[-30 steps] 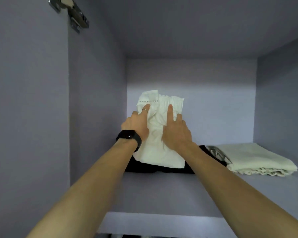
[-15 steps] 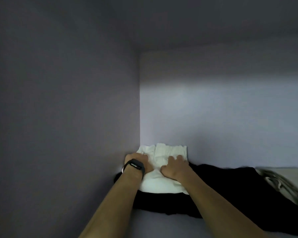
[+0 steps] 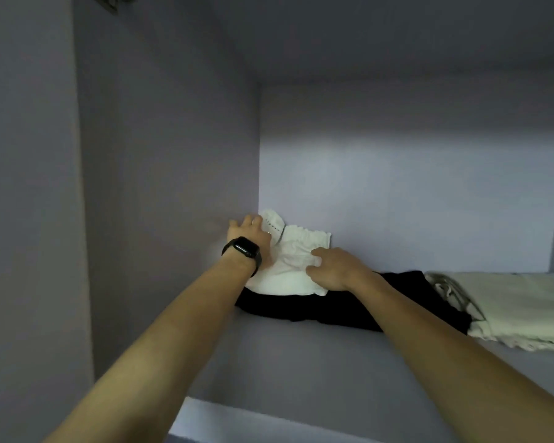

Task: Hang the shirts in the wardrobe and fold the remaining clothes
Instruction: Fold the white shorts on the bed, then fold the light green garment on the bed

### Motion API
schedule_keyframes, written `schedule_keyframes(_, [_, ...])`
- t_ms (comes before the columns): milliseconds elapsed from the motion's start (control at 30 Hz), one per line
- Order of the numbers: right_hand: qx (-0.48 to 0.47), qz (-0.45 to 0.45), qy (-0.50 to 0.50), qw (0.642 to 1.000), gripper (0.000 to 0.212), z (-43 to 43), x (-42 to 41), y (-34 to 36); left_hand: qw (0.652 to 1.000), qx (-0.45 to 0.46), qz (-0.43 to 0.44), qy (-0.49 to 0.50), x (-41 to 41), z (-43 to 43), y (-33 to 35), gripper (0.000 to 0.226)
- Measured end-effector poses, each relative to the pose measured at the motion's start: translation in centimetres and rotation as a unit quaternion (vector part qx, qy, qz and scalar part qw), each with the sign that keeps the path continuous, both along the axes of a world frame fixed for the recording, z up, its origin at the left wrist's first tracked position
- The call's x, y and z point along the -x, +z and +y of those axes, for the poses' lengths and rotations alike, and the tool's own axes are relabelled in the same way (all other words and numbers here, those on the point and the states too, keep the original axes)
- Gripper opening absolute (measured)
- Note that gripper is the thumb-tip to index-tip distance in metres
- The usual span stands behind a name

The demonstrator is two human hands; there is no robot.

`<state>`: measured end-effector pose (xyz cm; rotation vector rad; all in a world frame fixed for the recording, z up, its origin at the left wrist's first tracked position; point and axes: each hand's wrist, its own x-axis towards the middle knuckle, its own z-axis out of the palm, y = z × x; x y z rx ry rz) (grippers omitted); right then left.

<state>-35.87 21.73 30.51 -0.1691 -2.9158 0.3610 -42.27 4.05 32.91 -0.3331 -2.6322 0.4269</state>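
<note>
Left hand (image 3: 249, 234) lies spread on the folded white garment (image 3: 301, 246), right hand (image 3: 333, 270) bent-fingered at its front; whether it pinches we cannot tell. We should press evenly, squaring it atop the black garment (image 3: 285, 306). Wall (image 3: 173, 187) crowds 9 o'clock, cream pile (image 3: 509, 305) 3; open shelf (image 3: 301, 362) at 6.

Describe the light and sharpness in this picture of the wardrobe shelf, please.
Head view: dim overall, a bright patch on the back wall above the white garment; the black garment loses its folds in darkness; the left hand is slightly soft.
</note>
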Motion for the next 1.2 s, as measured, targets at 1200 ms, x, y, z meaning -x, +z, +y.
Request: schedule_keyframes(1200, [-0.031, -0.039, 0.801, 0.596, 0.031, -54.5, -66.1, -40.2, 0.584, -0.356, -0.136, 0.717, -95.1, -38.9, -44.1, 0.042])
